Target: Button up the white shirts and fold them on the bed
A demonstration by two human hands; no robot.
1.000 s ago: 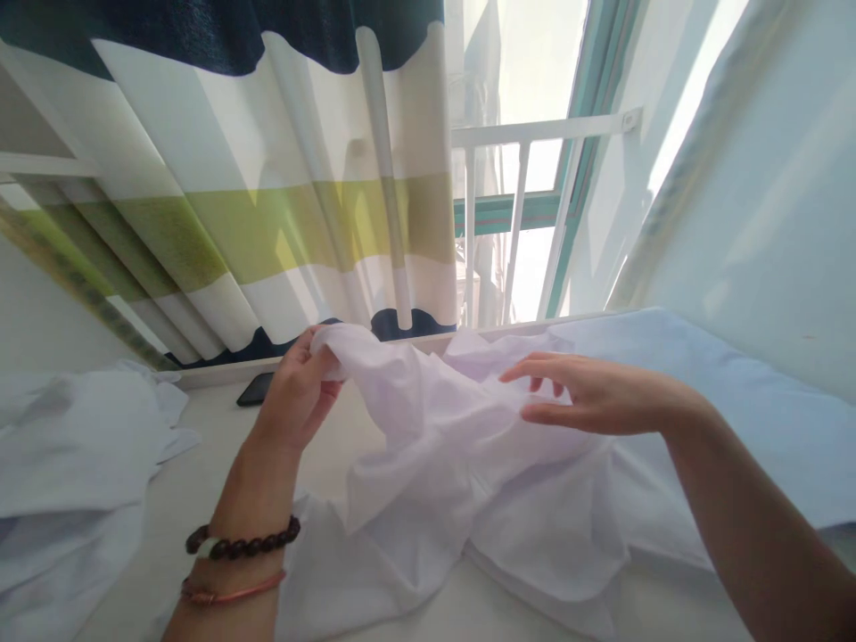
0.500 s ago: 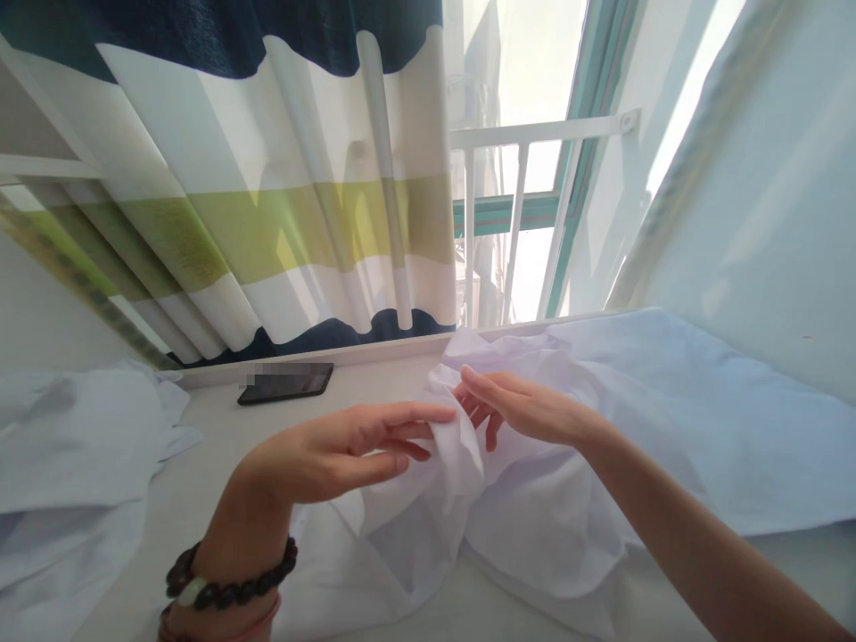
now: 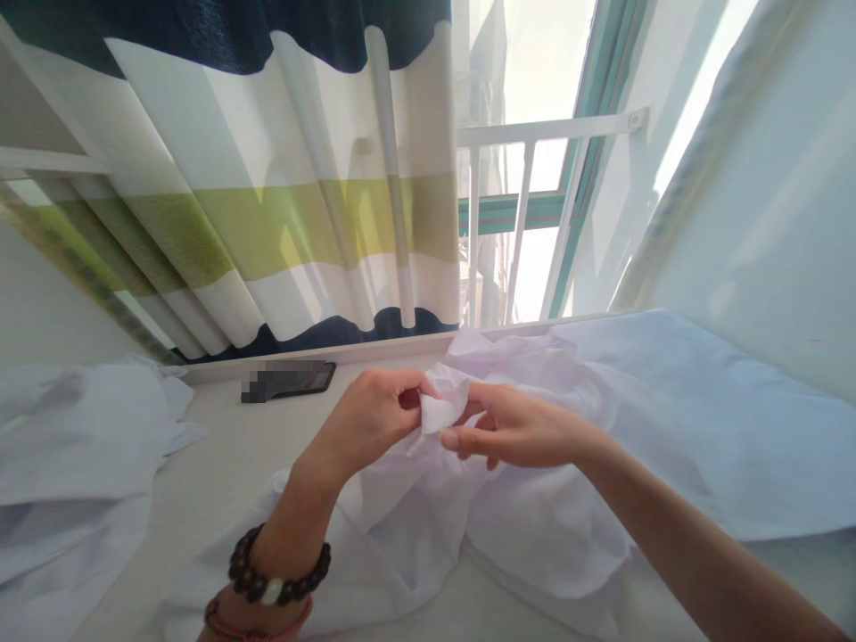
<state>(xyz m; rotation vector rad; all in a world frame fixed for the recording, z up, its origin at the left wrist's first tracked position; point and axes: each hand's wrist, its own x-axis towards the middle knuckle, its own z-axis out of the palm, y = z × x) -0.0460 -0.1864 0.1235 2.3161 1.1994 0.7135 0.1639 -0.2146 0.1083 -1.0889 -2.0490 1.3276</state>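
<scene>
Near the middle of the table (image 3: 227, 464), we hold a white cloth (image 3: 535, 535) with both hands. Our left hand (image 3: 374, 419) is curled closed on a small bunched fold of its edge, thumb and fingertips pressing the fabric. Our right hand (image 3: 514, 432) meets it from the right, thumb and fingers pinched on the same fold, so the two hands sit just beside each other with the raised fold between them. The rest of the white cloth lies crumpled on the table below the hands and spreads to the right and toward the far edge. A dark bead bracelet (image 3: 281, 580) circles our left wrist. Farther left, a dark phone (image 3: 291, 379) lies flat on the table, apart from the cloth. A second cloth (image 3: 67, 446), also white, is heaped at the left edge. Beyond the table hangs a striped curtain (image 3: 300, 223), and to its right a white railing (image 3: 548, 130) stands before the bright window (image 3: 541, 53).
</scene>
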